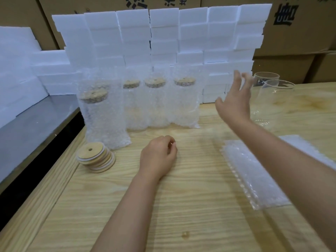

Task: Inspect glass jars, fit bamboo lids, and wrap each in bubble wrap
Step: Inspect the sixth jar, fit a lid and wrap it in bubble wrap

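A: Hands?
B: Left hand loosely curled, empty, on table. Right hand raised, fingers spread, blurred, seemingly touching nothing.
A: Jars?
B: Bare glass jars two o'clock; wrapped jars eleven; bamboo lids nine.

Free tabletop ctr; wrapped jars & foam wall behind, lids L, bubble wrap R

Pale wooden counter bearing bubble-wrapped glass jars, stacked round bamboo lids, flat bubble-wrap sleeves, two bare glass jars.
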Action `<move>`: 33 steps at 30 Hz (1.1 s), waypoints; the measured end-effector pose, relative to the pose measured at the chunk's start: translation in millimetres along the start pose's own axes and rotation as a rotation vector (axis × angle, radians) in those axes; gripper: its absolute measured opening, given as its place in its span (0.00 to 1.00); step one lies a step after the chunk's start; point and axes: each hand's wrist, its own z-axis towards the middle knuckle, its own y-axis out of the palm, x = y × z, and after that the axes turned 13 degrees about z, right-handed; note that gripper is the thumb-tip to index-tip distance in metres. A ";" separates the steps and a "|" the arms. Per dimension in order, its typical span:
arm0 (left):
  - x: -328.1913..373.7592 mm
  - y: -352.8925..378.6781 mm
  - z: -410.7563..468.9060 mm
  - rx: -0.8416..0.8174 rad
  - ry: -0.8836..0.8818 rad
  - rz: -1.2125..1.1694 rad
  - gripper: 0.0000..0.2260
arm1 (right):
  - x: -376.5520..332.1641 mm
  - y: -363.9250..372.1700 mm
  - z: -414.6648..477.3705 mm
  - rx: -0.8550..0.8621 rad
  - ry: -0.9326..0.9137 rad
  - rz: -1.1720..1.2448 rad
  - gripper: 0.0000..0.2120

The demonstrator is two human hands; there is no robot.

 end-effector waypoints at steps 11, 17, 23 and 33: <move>-2.7 1.7 2.4 -0.022 0.010 0.009 0.09 | 24.6 -12.7 59.9 -0.227 0.101 -0.397 0.24; -2.4 1.7 2.5 -0.026 0.005 0.005 0.10 | 15.3 -16.3 48.6 -0.207 0.032 -0.418 0.23; -1.6 1.1 2.0 -0.036 0.003 -0.011 0.12 | -12.5 -15.4 6.8 -0.187 -0.089 -0.357 0.18; 28.2 1.3 -6.3 -0.024 0.060 -0.661 0.49 | -66.1 -12.8 -99.4 -0.116 -0.458 -0.108 0.16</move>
